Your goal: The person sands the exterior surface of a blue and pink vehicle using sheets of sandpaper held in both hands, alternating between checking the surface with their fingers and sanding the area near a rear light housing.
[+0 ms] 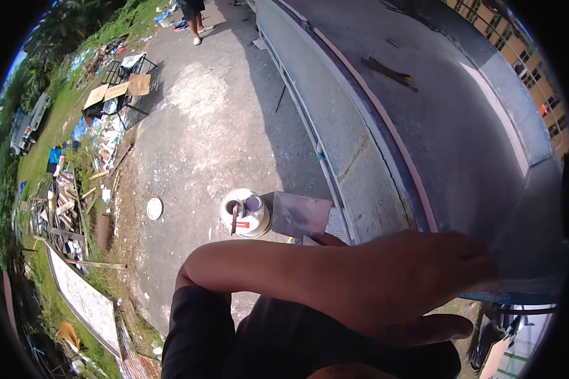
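Observation:
My left arm reaches across from the lower left. My left hand (417,278) lies over the edge of the grey concrete surface (436,126), its thumb apart and its fingertips smeared by motion. Whether it holds anything does not show. Beyond the forearm a flat rectangular plate (300,215), smeared grey and pinkish, is held up. A finger of my right hand (327,240) shows at its lower edge; the forearm hides the rest of that hand. Just left of the plate stands a white bucket (246,227) with an open tin (234,208) and a dark-topped round pot (253,203) on its top.
A low concrete wall (341,120) runs along the right, with a piece of wood (391,73) on the surface behind it. A white round lid (155,208) lies on the ground. Scrap wood (63,196) and cardboard (116,91) lie left. Someone's legs (195,25) show far ahead.

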